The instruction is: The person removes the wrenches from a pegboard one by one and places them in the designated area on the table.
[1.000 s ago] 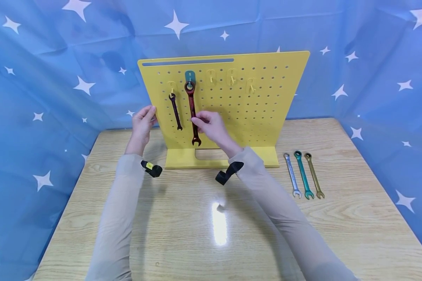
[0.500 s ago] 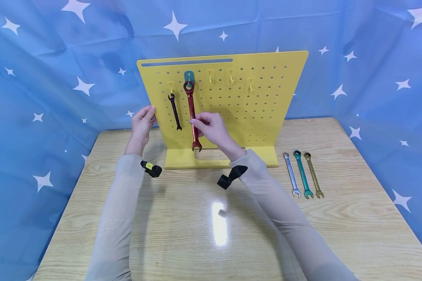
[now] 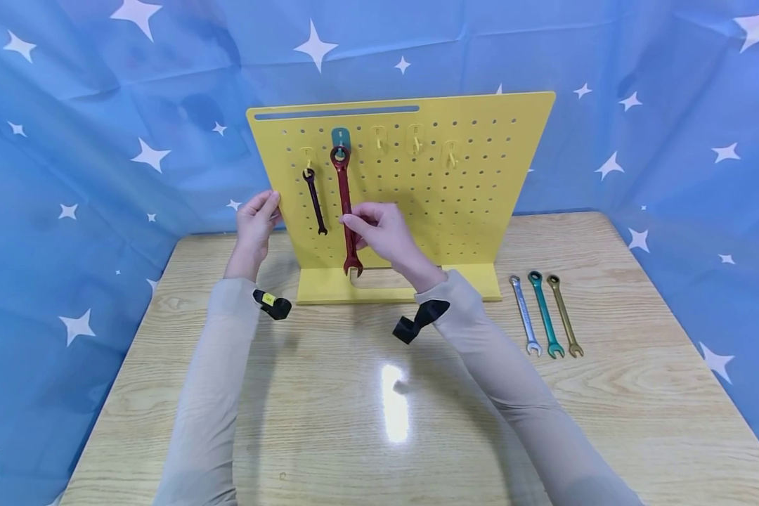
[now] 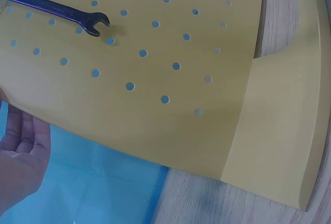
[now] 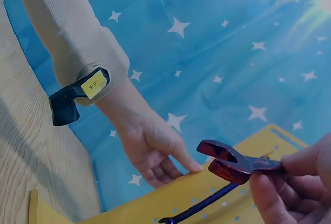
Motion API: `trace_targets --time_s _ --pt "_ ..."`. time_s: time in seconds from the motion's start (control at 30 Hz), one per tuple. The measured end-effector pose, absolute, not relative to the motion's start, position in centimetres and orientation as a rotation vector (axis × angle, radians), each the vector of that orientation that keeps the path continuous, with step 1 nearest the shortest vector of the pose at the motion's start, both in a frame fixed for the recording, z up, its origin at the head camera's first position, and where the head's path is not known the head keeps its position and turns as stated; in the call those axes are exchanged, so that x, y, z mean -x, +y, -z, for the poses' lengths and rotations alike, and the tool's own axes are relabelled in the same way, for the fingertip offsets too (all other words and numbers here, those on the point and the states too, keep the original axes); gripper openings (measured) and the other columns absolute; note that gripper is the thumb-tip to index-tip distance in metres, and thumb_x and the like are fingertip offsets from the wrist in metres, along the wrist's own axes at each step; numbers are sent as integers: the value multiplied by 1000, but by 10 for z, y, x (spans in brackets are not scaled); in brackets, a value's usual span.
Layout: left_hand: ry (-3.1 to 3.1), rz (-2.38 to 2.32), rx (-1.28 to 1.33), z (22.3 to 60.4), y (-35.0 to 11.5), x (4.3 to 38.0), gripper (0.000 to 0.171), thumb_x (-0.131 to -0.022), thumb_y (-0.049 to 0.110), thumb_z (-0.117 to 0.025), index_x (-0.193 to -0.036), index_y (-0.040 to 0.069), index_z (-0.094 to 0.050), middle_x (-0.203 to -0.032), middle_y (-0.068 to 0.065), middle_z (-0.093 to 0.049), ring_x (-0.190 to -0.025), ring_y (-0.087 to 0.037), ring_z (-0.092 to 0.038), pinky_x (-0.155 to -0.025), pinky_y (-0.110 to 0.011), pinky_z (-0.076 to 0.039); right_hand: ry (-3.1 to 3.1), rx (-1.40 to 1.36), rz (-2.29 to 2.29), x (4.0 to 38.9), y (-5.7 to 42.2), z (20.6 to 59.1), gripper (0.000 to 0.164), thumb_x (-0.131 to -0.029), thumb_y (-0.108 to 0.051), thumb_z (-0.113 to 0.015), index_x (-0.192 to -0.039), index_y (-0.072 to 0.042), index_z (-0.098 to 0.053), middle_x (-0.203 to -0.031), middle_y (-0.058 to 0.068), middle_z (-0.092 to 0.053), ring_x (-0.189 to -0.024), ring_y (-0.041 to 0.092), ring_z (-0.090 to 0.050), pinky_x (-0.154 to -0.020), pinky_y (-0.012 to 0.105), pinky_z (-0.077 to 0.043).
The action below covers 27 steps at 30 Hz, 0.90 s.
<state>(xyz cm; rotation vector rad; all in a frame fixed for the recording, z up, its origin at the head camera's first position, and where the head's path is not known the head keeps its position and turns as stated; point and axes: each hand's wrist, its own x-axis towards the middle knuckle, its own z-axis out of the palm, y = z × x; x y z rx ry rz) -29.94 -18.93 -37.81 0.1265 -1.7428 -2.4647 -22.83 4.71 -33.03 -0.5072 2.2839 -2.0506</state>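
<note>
I see the right hand [image 3: 382, 228] pinching the red wrench [image 3: 344, 184] by its shaft, ring end at the teal hook [image 3: 340, 133]. Left hand [image 3: 256, 218] grips the yellow pegboard [image 3: 458, 235] edge. Three wrenches [image 3: 546, 315] lie on the bench [image 3: 322, 422].

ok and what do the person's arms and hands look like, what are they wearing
The left sleeve and right sleeve are long, plain and pale. The left hand and right hand are bare. A black left wrist camera bears a yellow label with dark lettering; the black right wrist camera shows no label.
</note>
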Motion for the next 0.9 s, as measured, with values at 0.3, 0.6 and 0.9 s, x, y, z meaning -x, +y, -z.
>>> trace_targets --time_s 0.3,0.6,0.9 --pt "-1749 2461 -135 376 -188 298 11 -90 15 -63 -81 15 -70 -76 3 -65 -74 -10 -60 -73 -23 -50 2222 492 2086 224 47 325 20 -92 -6 -60 -94 14 -63 -65 0 -56 -51 9 -55 -52 23 -52" --pt "-1752 2456 -147 377 -188 299 11 -90 15 -63 -81 15 -69 -76 3 -65 -74 -10 -59 -73 -22 -50 2233 510 2086 224 47 323 20 -93 -7 -59 -97 12 -64 -68 1 -57 -52 10 -56 -55 24 -53" --pt "-1740 2449 -145 378 -188 300 12 -90 13 -64 -80 16 -70 -75 2 -65 -72 -10 -60 -72 -22 -50 2222 526 2094 222 47 319 19 -93 -7 -59 -94 11 -65 -67 2 -57 -52 10 -56 -55 25 -53"
